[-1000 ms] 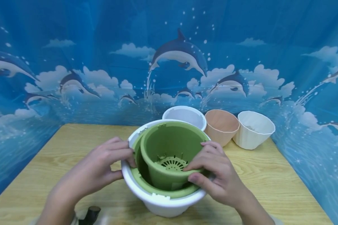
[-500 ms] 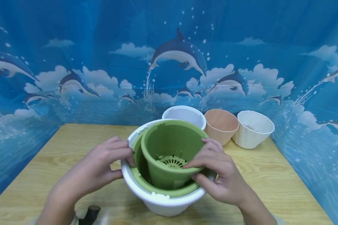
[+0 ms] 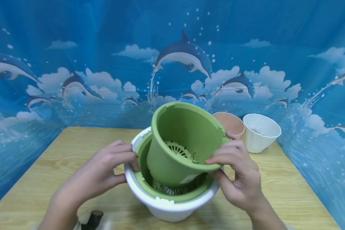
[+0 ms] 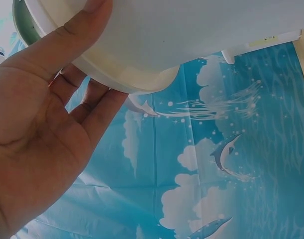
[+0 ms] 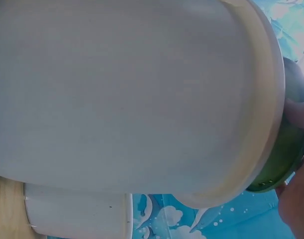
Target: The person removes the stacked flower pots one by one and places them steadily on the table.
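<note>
In the head view, a white plastic flowerpot (image 3: 169, 214) stands on the table with a larger green flowerpot (image 3: 161, 193) nested inside it. My left hand (image 3: 107, 164) grips both rims at the left, thumb outside on the white wall, as the left wrist view also shows on the white flowerpot (image 4: 191, 35). A smaller green flowerpot (image 3: 165, 163) with a slotted bottom tilts, partly raised out of the larger one. My right hand (image 3: 238, 174) pinches its rim at the right. In the right wrist view the white wall covers most of the work.
A peach pot (image 3: 228, 120) and a cream faceted pot (image 3: 256, 142) stand at the back right of the wooden table (image 3: 80, 143). Another white pot (image 5: 82, 209) shows in the right wrist view. A dark cylindrical object (image 3: 94, 218) lies near the front left. Behind hangs a dolphin-print curtain (image 3: 112, 28).
The smaller green flowerpot has risen and tipped leftward in my right hand, uncovering the larger one's slotted bottom and hiding the white pot behind. My left hand has kept its hold.
</note>
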{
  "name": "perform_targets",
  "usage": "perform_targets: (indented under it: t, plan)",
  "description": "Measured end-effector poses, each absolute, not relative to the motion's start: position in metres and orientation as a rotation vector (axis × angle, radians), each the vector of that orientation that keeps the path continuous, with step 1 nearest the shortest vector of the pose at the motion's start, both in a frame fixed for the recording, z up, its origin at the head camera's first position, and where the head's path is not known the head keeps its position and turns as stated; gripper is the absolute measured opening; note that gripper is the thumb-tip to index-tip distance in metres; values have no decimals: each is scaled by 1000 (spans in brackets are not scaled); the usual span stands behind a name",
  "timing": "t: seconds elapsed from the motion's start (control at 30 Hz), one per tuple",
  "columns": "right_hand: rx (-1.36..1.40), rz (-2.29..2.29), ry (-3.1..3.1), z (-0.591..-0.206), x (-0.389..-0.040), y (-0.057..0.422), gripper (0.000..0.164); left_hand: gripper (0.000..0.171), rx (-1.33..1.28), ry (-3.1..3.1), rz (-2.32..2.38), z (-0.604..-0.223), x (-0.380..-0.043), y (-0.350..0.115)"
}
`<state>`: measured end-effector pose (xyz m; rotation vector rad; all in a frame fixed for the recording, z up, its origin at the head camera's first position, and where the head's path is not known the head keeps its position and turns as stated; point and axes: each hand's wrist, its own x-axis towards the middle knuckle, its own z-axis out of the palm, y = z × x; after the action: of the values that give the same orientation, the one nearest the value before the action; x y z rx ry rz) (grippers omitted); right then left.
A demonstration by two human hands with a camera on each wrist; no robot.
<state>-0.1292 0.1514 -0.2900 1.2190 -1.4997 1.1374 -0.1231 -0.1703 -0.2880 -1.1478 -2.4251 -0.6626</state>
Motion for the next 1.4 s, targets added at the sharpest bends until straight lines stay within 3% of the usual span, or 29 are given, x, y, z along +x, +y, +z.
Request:
perform_targets:
  t: [0.73, 1.4]
  plan:
    - [754, 1341, -994, -282, -138, 156, 32, 37, -1125, -2462, -655, -286, -124, -169]
    - [571, 1370, -899, -271, -134, 167, 41, 36, -1123, -2459, -656, -288, -123, -170]
